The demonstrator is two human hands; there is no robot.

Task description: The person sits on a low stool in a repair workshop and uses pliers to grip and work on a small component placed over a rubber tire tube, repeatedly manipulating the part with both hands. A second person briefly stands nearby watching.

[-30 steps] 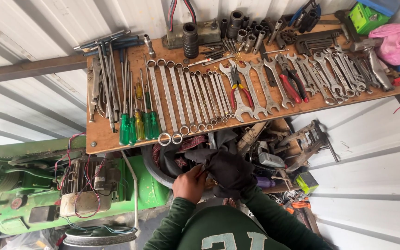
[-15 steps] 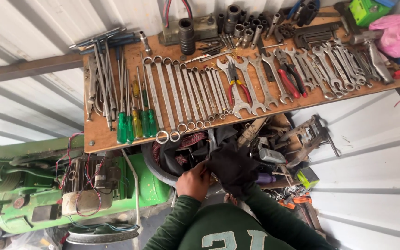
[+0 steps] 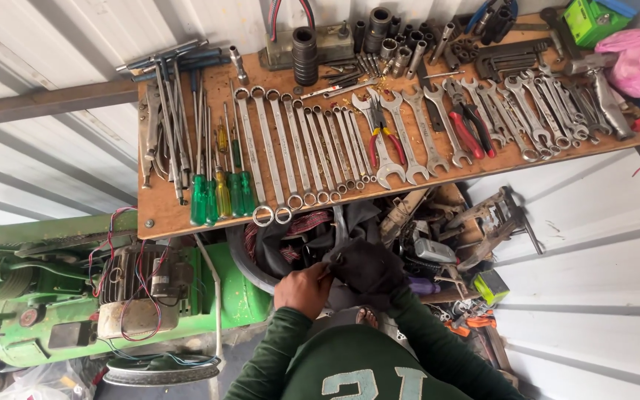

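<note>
Left hand: bare left hand, at 6 o'clock in the view, fingers pinched on the edge of a black cloth.
Right hand: right hand wrapped in that cloth — its grip cannot be told; the two hands are close together.
Black cloth: bunched just below the board's front edge, over a coil of reddish winding wire.
Wooden board: from 9 to 3 o'clock — rows of combination wrenches, green-handled screwdrivers, red-handled pliers, sockets.
Green machine: at 8 o'clock, with loose wires.
Pink cloth: at 2 o'clock.
</note>
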